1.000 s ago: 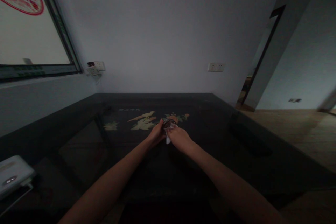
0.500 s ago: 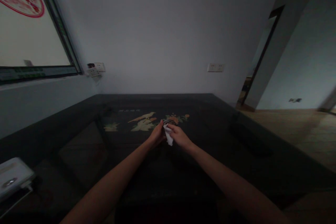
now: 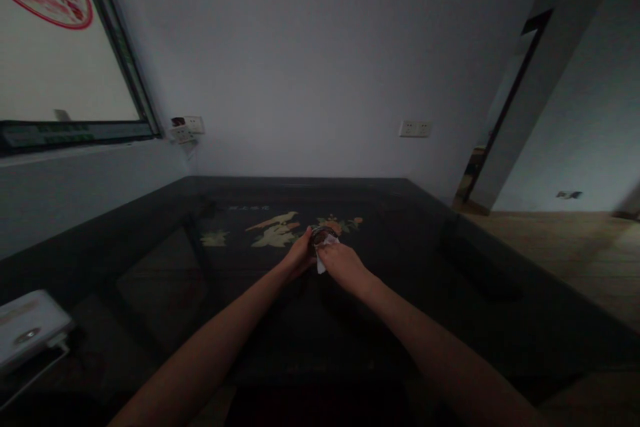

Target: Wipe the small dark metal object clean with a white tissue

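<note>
Above the middle of the dark table (image 3: 280,320), my left hand (image 3: 299,253) is closed around the left side of a small, dark, round container (image 3: 320,233) with a shiny rim. Its exact kind is too dim and small to tell. My right hand (image 3: 344,263) grips a crumpled white tissue (image 3: 321,267) and presses it at the near right of the rim. The right fingertips are partly hidden at the opening. A corner of the tissue hangs down between both hands.
A white box-like device (image 3: 33,327) with a cable sits at the left edge. The glossy tabletop bears a bird-and-flower picture (image 3: 275,230). A dark flat object or reflection (image 3: 477,267) shows at the right. Behind is a wall with a socket (image 3: 415,129).
My right hand has shifted with the tissue, its fingers now further over the container's rim. More of the container's opening shows. The whole view has moved slightly.
</note>
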{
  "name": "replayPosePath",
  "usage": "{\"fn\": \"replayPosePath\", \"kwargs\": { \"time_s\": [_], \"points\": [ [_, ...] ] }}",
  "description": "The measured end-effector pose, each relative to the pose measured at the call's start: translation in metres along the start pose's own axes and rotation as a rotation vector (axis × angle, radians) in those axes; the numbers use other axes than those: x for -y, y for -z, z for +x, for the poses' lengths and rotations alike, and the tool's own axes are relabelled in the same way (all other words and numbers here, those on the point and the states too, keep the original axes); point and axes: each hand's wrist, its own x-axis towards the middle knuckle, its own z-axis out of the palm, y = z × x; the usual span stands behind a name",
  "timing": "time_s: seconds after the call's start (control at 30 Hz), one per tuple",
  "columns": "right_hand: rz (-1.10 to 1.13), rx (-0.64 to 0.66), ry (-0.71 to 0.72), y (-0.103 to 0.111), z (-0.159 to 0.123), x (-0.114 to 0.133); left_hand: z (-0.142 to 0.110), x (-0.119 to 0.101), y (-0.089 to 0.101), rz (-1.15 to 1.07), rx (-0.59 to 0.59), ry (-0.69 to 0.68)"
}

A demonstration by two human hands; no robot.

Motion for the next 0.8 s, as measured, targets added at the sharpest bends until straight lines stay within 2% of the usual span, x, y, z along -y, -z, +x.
{"fn": "replayPosePath", "kwargs": {
  "time_s": [0.13, 0.23, 0.33, 0.5, 0.57, 0.67, 0.8],
  "points": [
    [-0.049, -0.043, -0.028, -0.005, 0.001, 0.006, 0.002, 0.001, -0.002, 0.026, -0.001, 0.004],
    [0.078, -0.062, -0.084, -0.005, -0.001, 0.004, 0.005, 0.002, -0.004, 0.003, -0.016, -0.016],
    [0.398, -0.086, -0.141, -0.005, 0.001, -0.002, 0.007, 0.004, -0.004, -0.008, -0.047, -0.048],
    [1.128, -0.218, -0.153, -0.016, 0.014, -0.007, 0.008, 0.006, 0.003, -0.018, -0.014, -0.063],
    [1.297, -0.255, -0.181, -0.020, 0.017, -0.007, 0.010, 0.007, 0.005, -0.019, -0.007, -0.070],
    [1.267, -0.242, -0.179, -0.021, 0.017, -0.008, 0.013, 0.009, 0.007, -0.007, 0.011, -0.077],
    [0.931, -0.178, -0.067, -0.011, 0.011, -0.013, 0.013, 0.010, 0.008, 0.038, -0.017, -0.104]
  ]
}}
